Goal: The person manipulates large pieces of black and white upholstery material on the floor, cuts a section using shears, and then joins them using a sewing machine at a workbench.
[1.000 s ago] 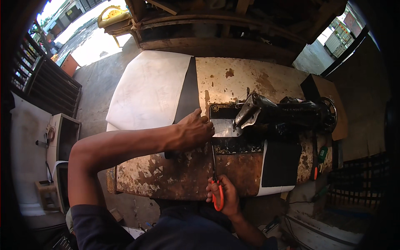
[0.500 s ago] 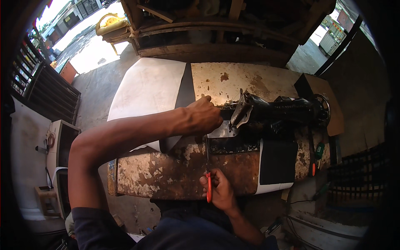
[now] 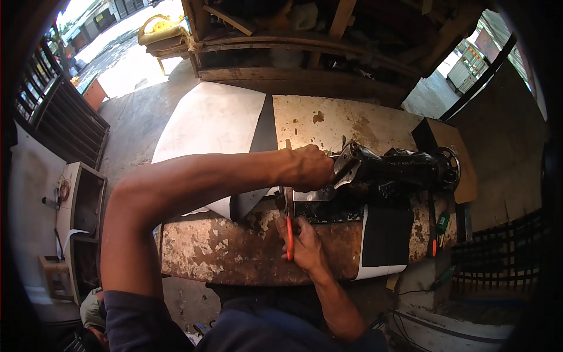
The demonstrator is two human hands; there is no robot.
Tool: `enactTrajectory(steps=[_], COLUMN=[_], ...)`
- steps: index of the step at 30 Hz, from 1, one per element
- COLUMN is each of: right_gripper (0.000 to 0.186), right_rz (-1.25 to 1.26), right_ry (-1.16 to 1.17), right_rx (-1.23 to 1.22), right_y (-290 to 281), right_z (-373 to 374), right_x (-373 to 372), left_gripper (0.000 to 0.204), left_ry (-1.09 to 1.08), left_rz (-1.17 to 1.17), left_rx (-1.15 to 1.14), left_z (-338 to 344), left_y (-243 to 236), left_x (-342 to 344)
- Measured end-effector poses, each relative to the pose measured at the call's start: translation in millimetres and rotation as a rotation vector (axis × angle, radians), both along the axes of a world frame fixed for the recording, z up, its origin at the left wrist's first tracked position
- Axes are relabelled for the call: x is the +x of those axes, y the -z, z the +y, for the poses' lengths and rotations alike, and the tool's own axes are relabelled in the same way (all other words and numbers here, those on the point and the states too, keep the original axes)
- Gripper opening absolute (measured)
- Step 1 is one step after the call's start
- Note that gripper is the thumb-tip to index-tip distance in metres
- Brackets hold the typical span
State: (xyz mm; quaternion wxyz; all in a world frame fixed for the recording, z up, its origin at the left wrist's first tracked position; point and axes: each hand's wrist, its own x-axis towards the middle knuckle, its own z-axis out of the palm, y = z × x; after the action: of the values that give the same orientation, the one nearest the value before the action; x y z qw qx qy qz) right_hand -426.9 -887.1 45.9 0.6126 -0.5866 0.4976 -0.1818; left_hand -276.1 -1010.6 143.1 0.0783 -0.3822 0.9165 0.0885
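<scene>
concrete floor (image 3: 132, 123) spreads out to the left of both hands and past them, reaching a patch of bright sunlight where a yellow chair (image 3: 159, 44) stands, far ahead and to the left. straight ahead of the hands, well apart from them, is a dark wooden frame (image 3: 252, 75) with beams and clutter. a pale cabinet (image 3: 71, 193) stands well to the left, with a small wooden stool (image 3: 54, 276) near it.

under the hands is a worn desk (image 3: 246, 252), its paint flaked down to brown. a black sewing machine (image 3: 404, 168) sits on it, its needle end just right of the left hand (image 3: 311, 168) and its wheel farther off to the right. the left hand is bent over with the fingers curled in, above a shiny metal plate (image 3: 314, 195); whether it pinches anything, i cannot tell, as the back of the hand hides the fingertips.

nearer the body and below the left hand, the right hand (image 3: 304, 243) is wrapped around the orange handles of a pair of scissors (image 3: 290, 237), with the blades pointing away from the body toward the left hand.

a large white sheet (image 3: 211, 123) with a dark strip along its right side lies beyond and under the left forearm. right of the right hand, a dark rectangular piece (image 3: 386, 234) with a white border hangs slightly over the desk's near edge. farther right lie a green-handled tool (image 3: 443, 223) and a brown cardboard box (image 3: 460, 155).
</scene>
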Motion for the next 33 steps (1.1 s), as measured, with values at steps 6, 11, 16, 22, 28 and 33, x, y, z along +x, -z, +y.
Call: enactTrajectory(steps=[6, 11, 16, 22, 28, 33], right_gripper=[0.049, 0.049, 0.054, 0.059, 0.069, 0.086], right_rz=[0.023, -0.130, -0.273, -0.327, -0.639, -0.707], right_ry=[-0.045, 0.119, 0.271, 0.131, -0.001, 0.034], right_rx=[-0.151, 0.084, 0.144, 0.184, 0.501, 0.610], right_y=[15.5, 14.1, -0.9, 1.3, 7.9, 14.1], right_z=[-16.5, 1.9, 12.9, 15.5, 31.8, 34.2], right_x=[5.2, -13.1, -48.4, -54.7, -24.2, -2.9], left_gripper=[0.021, 0.018, 0.021, 0.011, 0.006, 0.004], left_ry=[0.022, -0.076, -0.299, -0.354, -0.384, -0.465], left_rz=[0.051, 0.292, 0.496, 0.250, 0.307, 0.414], left_rx=[-0.009, 0.050, -0.119, 0.010, -0.072, 0.006], left_z=[5.5, 22.8, 61.9, 58.3, 59.6, 70.7], left_y=[0.5, -15.3, -5.6, 58.7, 44.7, 28.0], left_x=[-3.5, 3.9, 52.5, 91.7, 91.8, 92.4])
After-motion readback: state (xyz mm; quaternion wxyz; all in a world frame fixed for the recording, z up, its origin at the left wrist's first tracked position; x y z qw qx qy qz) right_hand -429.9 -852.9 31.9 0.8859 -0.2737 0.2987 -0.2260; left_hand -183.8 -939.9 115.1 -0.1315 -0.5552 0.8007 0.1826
